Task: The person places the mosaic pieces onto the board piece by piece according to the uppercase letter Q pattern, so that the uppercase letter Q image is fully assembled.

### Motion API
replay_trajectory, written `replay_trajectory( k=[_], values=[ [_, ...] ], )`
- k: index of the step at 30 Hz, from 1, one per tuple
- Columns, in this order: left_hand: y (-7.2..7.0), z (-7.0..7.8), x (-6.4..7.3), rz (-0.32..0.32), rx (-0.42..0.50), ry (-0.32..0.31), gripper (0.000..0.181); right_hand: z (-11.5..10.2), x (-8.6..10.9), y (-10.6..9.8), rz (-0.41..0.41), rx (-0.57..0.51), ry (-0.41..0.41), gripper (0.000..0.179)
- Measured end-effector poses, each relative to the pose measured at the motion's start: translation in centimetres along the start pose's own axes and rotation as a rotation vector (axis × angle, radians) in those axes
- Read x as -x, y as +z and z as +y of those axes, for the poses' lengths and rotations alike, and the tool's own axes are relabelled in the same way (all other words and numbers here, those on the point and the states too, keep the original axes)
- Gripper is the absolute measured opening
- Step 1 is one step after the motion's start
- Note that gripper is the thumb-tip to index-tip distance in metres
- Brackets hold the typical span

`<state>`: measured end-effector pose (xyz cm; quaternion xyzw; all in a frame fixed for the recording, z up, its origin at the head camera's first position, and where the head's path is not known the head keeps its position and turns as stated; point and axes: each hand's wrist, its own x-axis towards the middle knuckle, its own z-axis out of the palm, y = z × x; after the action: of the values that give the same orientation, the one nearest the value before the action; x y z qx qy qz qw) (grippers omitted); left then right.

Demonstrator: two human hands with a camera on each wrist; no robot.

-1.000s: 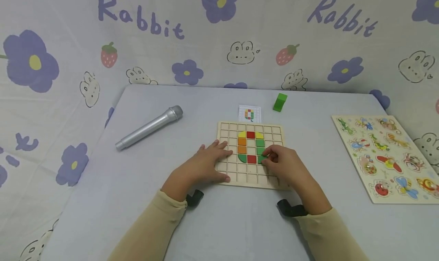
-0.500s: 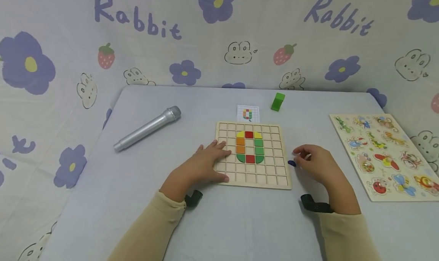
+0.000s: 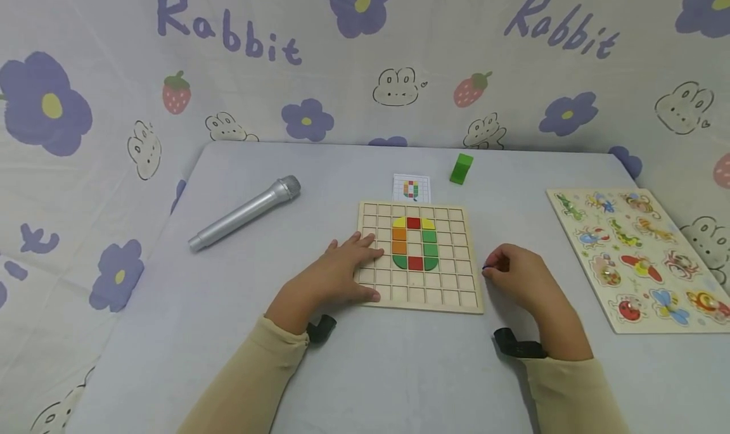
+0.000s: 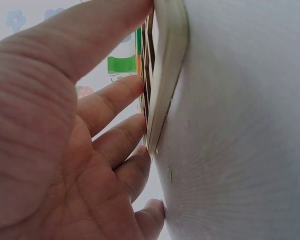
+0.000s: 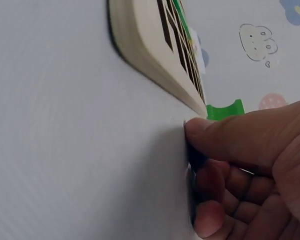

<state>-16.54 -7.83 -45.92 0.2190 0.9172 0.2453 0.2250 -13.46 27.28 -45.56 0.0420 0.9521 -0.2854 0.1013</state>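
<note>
My left hand (image 3: 333, 272) rests spread on the left edge of a wooden grid board (image 3: 399, 291), thumb at the near side, fingertips on the squares. Set in the grid are red, yellow, orange and green tiles (image 3: 415, 263) forming a ring. Just off the board's right edge, my right hand (image 3: 521, 275) pinches a small dark blue piece (image 5: 196, 159) between thumb and fingers, low at the tabletop; most of the piece is hidden by the fingers. Behind the board lies a pattern card (image 3: 412, 189) printed with a similar coloured ring and a small tail.
A silver toy microphone (image 3: 245, 213) lies at the left. At the back stands a green block (image 3: 461, 169), notched on one side in the wrist views. On the right lies a wooden insect puzzle board (image 3: 641, 263). A printed cloth (image 3: 342, 60) hangs behind the table.
My right hand has left the green tile at the ring's lower right corner, moved right off the board, and taken hold of the dark blue piece. My left hand stays in place.
</note>
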Motion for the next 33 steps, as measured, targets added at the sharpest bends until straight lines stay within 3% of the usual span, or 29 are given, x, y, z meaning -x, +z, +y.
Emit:
replay_trajectory(
  k=[5,12,18,26,33],
  values=[
    [0.1,0.0,-0.1,0.002,0.001,-0.005,0.089,-3.0,0.6,1.2,0.059,-0.060,-0.060,0.015],
    [0.0,0.2,-0.3,0.001,0.006,-0.019,0.089,-7.1,1.1,3.9,0.001,0.023,-0.237,0.007],
    [0.0,0.3,-0.3,-0.001,-0.002,-0.021,0.090,-6.9,1.3,4.0,-0.038,0.042,-0.283,0.010],
    [-0.1,0.5,-0.2,0.000,-0.002,-0.009,0.089,-6.0,1.5,3.1,-0.077,-0.037,-0.188,0.006],
    [-0.1,0.5,-0.1,0.003,-0.004,-0.001,0.089,-5.9,1.1,3.8,-0.090,-0.025,-0.197,0.005]
  ],
)
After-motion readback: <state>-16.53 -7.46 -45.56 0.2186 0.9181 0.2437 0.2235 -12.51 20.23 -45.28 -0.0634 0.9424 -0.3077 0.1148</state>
